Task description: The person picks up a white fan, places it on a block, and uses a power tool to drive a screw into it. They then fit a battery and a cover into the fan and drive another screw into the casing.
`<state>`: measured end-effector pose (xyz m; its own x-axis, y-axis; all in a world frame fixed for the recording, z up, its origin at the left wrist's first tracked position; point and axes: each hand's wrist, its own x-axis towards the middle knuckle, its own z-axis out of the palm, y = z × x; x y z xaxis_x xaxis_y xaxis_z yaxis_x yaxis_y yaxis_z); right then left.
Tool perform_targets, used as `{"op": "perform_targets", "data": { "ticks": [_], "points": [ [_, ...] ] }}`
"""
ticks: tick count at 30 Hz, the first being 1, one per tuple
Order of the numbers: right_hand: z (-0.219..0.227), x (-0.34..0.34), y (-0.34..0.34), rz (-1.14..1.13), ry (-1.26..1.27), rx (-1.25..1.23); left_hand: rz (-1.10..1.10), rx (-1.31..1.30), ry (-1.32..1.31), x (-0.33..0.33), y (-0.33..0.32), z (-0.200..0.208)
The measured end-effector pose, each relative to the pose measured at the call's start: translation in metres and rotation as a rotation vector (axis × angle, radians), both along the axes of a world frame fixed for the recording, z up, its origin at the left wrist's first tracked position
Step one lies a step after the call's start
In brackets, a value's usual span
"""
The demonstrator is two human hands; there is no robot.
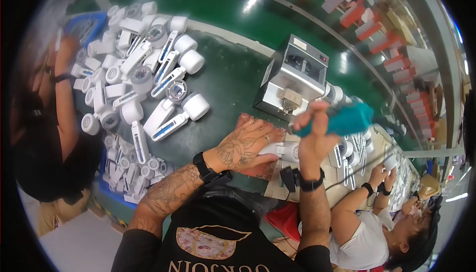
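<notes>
My left hand [245, 145] lies flat on a white handheld fan part [282, 150], pressing it against the brown mat on the bench. A teal electric screwdriver [342, 120] is gripped in my right hand [313, 133], raised just above the fan part's round head. Both wrists wear black bands.
A large pile of white fan parts [144, 68] covers the green bench [233, 73] to the left. A grey metal machine [295, 78] stands behind my hands. Another person [44, 138] sits at far left, and a co-worker's hands [382, 177] work at the right.
</notes>
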<state>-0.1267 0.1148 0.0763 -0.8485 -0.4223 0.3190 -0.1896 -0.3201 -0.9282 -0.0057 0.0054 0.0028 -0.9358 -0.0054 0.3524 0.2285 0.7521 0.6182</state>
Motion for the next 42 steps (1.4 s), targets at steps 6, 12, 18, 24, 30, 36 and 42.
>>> {"op": "perform_targets", "data": {
  "ticks": [6,12,18,24,30,36,42],
  "points": [
    [-0.010,0.012,0.025,0.062,0.015,0.027,-0.011,0.023,-0.028,0.000,-0.001,0.001],
    [-0.019,0.011,0.027,0.068,0.010,-0.003,-0.005,-0.002,-0.026,0.001,0.001,-0.003],
    [-0.023,0.011,0.025,0.085,0.001,-0.011,0.012,-0.025,-0.017,0.000,0.004,0.001],
    [-0.025,0.014,0.021,0.077,0.024,0.005,0.030,-0.044,-0.015,-0.001,0.004,0.000],
    [-0.009,0.013,0.016,-0.002,-0.038,0.132,0.028,-0.100,-0.008,0.002,0.003,0.003],
    [0.010,-0.010,-0.028,-0.064,0.105,0.037,0.023,-0.061,0.023,0.005,0.003,0.003],
    [-0.011,-0.027,-0.039,-0.032,0.101,-0.098,0.010,-0.065,0.009,0.002,0.004,0.004]
  ]
}}
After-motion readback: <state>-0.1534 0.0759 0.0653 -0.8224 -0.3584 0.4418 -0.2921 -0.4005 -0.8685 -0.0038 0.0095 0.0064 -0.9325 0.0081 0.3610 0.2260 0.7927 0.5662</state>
